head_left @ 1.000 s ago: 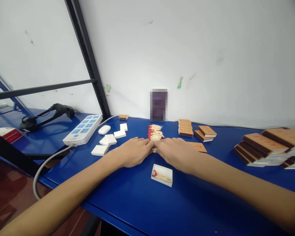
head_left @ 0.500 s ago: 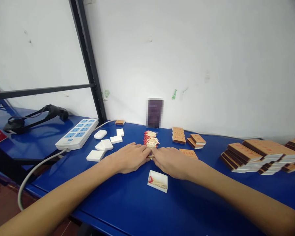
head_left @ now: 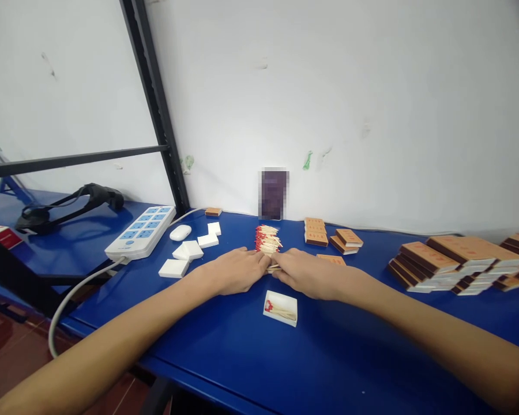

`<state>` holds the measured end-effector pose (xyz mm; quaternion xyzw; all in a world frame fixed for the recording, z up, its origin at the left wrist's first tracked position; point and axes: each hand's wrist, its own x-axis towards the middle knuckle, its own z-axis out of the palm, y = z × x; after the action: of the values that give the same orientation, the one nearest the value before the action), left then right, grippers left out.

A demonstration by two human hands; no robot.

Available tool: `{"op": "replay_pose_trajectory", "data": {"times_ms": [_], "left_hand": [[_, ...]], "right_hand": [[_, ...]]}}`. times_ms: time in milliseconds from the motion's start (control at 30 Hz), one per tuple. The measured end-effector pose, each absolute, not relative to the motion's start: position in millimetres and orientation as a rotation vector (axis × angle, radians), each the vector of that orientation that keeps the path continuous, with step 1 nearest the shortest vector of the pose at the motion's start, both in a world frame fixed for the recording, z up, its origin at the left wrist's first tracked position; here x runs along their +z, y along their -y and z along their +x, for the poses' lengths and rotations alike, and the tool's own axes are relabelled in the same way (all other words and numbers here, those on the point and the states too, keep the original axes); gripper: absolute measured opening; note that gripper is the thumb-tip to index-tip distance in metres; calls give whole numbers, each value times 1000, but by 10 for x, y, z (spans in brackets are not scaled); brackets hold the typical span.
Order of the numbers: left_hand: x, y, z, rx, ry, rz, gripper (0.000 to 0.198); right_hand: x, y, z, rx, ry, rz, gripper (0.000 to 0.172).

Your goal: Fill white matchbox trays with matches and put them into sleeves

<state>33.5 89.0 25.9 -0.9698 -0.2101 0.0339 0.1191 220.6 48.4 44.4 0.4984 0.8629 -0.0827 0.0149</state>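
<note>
A pile of red-tipped matches (head_left: 267, 238) lies on the blue table (head_left: 225, 351). At its near end my left hand (head_left: 239, 271) and my right hand (head_left: 305, 273) meet, fingers bent and pressed together around a few matches (head_left: 274, 267). Their fingertips partly hide those matches. Just in front of the hands rests an open white matchbox tray (head_left: 280, 308) with several matches inside, touched by neither hand.
Several white box pieces (head_left: 173, 268), a white oval case (head_left: 180, 233) and a power strip (head_left: 142, 232) are on the left. Orange matchboxes (head_left: 315, 231) stand behind my right hand, with larger stacks (head_left: 430, 256) at the right. A dark frame post (head_left: 155, 104) rises at the left.
The view has shifted slightly. My right hand's fingers have moved a little apart from the left ones, showing more of the matches between them. The tray and pile look unchanged.
</note>
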Motion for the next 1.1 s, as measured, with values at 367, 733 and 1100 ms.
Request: {"op": "replay_pose_trajectory", "data": {"times_ms": [367, 733, 1100], "left_hand": [[322, -875, 294, 22, 681, -2946, 27], [342, -797, 321, 20, 663, -2892, 23], [601, -562, 317, 58, 683, -3348, 19]], "right_hand": [[432, -476, 2195, -216, -2718, 1441, 17], [474, -435, 2232, -373, -2734, 1533, 16], [494, -43, 2356, -772, -2614, 1674, 23]]}}
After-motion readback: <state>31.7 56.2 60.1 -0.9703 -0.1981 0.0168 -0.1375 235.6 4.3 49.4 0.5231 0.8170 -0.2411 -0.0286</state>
